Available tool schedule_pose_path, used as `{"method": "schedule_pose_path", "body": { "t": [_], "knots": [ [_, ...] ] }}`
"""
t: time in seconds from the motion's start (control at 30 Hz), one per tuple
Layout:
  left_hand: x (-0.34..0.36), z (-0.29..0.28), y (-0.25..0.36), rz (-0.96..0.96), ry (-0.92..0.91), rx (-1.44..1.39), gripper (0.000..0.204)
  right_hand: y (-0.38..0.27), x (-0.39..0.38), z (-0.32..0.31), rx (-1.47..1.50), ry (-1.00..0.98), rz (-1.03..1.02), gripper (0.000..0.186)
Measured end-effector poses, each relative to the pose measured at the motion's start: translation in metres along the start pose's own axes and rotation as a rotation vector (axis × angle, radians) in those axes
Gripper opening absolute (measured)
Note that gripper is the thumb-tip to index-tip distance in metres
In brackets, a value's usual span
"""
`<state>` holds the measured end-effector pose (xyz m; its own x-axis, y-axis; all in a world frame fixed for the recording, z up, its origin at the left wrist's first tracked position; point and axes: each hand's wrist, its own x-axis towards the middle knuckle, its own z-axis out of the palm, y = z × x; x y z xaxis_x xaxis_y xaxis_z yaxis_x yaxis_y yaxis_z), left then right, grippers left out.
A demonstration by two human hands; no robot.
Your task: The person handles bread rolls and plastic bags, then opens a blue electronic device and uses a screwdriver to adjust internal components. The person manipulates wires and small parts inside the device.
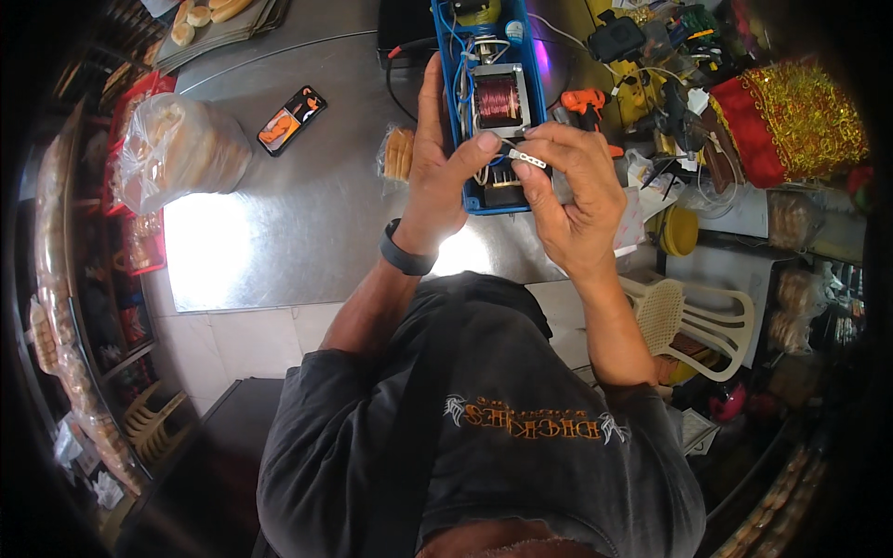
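A long blue open case [458, 102] with electrical parts inside is held up over the metal table. My left hand [437, 177] grips it from the left side, thumb laid over its near part. Inside sits a transformer with a copper-red winding [498, 100], along with blue and white wires. My right hand [577, 186] is closed at the case's right near edge, pinching a small white connector strip [527, 158] with a row of holes between thumb and fingers. A thin dark wire or tip runs beside the strip; what it is I cannot make out.
On the steel table [344, 223] lie a phone [291, 121] with a lit screen, a bag of bread [177, 153] and a small bread pack [398, 153]. An orange-and-black power tool [586, 102] is right of the case. A plastic chair [693, 321] stands at the right.
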<state>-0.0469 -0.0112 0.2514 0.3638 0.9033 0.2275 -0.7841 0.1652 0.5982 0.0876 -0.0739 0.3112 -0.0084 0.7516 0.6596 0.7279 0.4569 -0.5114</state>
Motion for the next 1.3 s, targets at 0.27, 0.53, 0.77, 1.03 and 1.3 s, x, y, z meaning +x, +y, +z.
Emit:
{"method": "schedule_pose_path", "body": {
  "t": [0.27, 0.53, 0.77, 1.03, 1.3],
  "knots": [
    [0.005, -0.003, 0.003, -0.036, 0.022, -0.038, 0.084, -0.01, 0.003, -0.005, -0.127, -0.131, 0.106, 0.02],
    [0.008, -0.006, 0.003, 0.051, -0.042, 0.194, 0.078, -0.012, 0.011, -0.026, -0.007, -0.404, 0.183, 0.024],
    [0.01, -0.015, -0.004, 0.123, -0.067, 0.384, 0.078, -0.016, 0.011, -0.033, 0.191, -0.59, 0.504, 0.03],
    [0.005, -0.013, -0.002, 0.012, -0.064, 0.371, 0.075, -0.01, 0.02, -0.03, 0.123, -0.572, 0.454, 0.026],
    [0.002, -0.014, -0.003, -0.012, -0.054, 0.351, 0.073, -0.001, 0.019, -0.03, 0.042, -0.6, 0.208, 0.025]
  ]
}}
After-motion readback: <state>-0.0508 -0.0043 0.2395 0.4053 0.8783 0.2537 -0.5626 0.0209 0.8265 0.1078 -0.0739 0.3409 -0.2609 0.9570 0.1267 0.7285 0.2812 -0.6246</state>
